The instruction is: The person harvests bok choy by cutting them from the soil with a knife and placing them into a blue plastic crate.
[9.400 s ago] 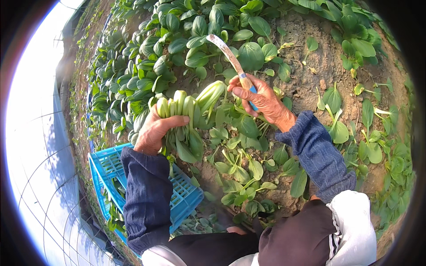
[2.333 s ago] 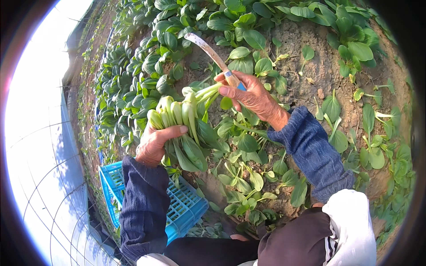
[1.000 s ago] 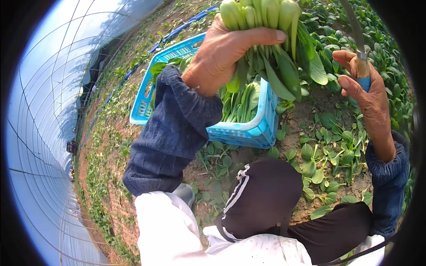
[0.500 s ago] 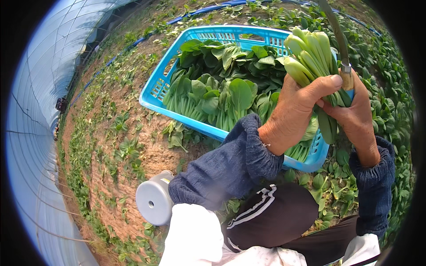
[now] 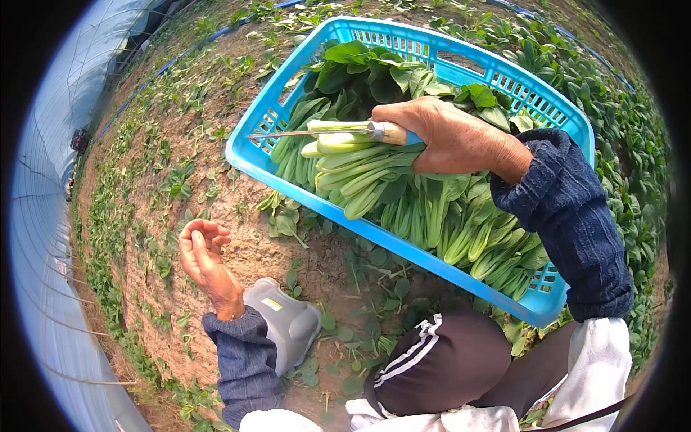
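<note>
Above the blue plastic crate (image 5: 288,189), my right hand (image 5: 453,137) is closed round the handle of a knife (image 5: 389,133) and a bunch of leafy greens (image 5: 353,169) with pale green stems. The knife's thin blade points left across the stem ends. Beneath the hand, more bunches of greens (image 5: 497,248) lie side by side in the crate, stems toward me. My left hand (image 5: 207,263) is out to the left over the soil, away from the crate. Its fingers are loosely curled, apart, and nothing shows in them.
A grey plastic stool (image 5: 281,324) lies tipped beside my left forearm. My knee (image 5: 446,360) is close to the crate's near side. Uncut greens (image 5: 633,216) grow densely on the right. Loose leaves are scattered over the soil, and a plastic-film tunnel wall (image 5: 50,237) curves along the left.
My left hand has left the bunch and moved far left and down. The right hand has brought the bunch and knife left, over the crate, turning the blade leftward. The stool shows more fully.
</note>
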